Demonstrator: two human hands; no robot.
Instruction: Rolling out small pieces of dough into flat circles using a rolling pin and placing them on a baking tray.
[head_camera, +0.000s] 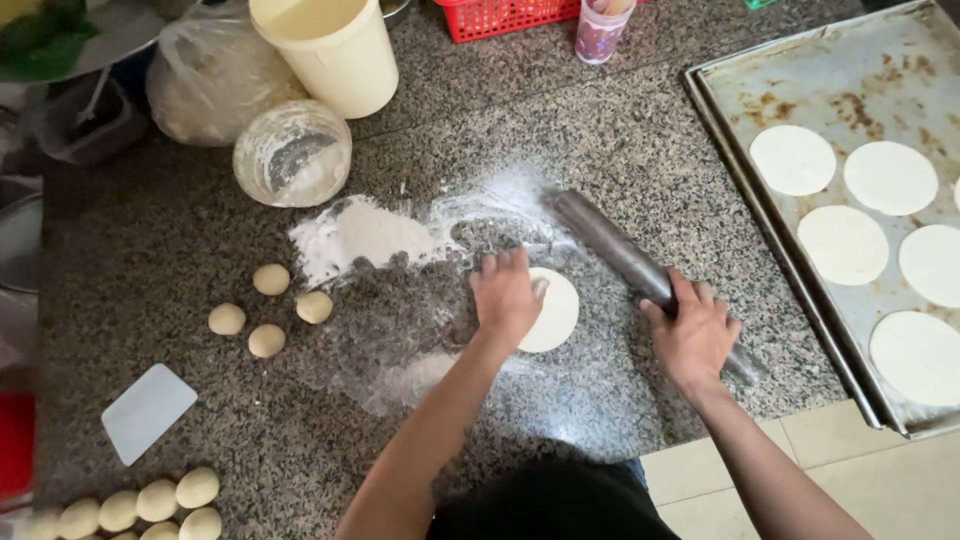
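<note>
Granite table (200, 250) carries my work, seen from the head camera. My left hand (507, 297) lies flat, fingers released, on the round flat dough (555, 310) in the middle, just beside a flour heap (355, 235). My right hand (693, 335) has its fingers clenched around the dark rolling pin (620, 255), which lies slanted beside the dough. Four small dough balls (268, 310) sit at the left, and a metal tray (800, 70) with flat rounds at the right.
</note>
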